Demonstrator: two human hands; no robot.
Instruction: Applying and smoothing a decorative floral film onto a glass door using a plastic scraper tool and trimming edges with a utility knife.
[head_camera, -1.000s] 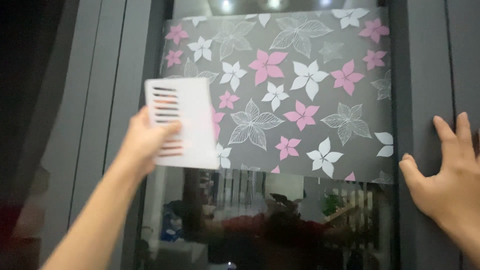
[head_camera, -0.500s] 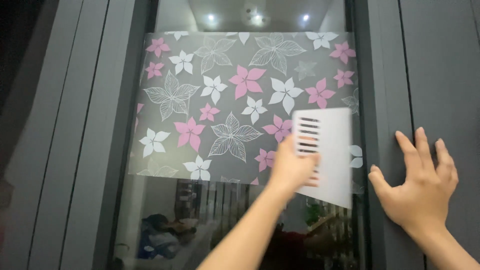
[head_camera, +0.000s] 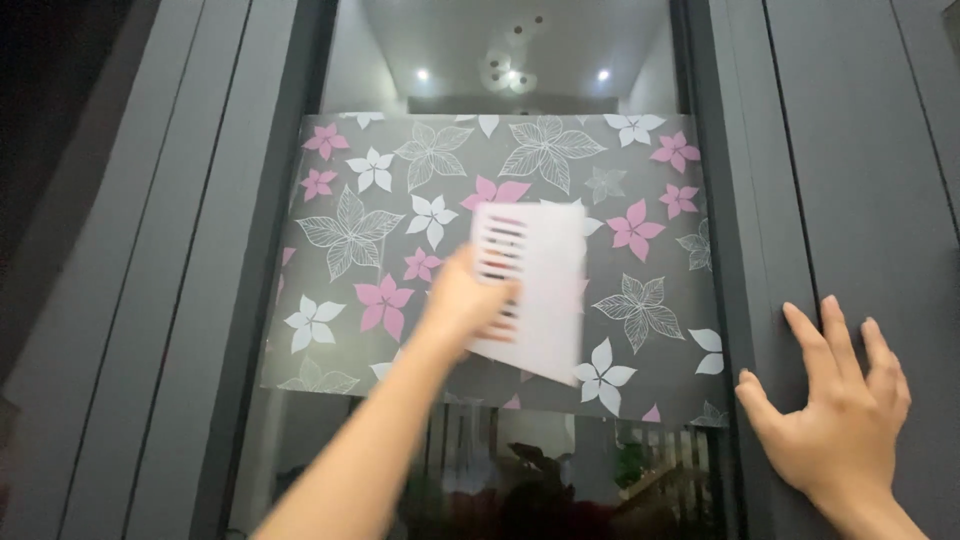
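Observation:
My left hand grips a flat white plastic scraper with slots near its top, pressed against a grey window film printed with pink and white flowers. The film covers the upper and middle part of the glass pane. The scraper sits near the film's centre, blurred by motion. My right hand lies flat with spread fingers on the dark grey frame to the right of the pane, holding nothing.
Dark grey frame bars run vertically on the left. Above the film, bare glass reflects ceiling lights. Below the film, the uncovered glass shows dim reflections of a plant and furniture.
My left hand swept the scraper from the film's left side to its right edge, then back toward the centre. My right hand stayed on the frame.

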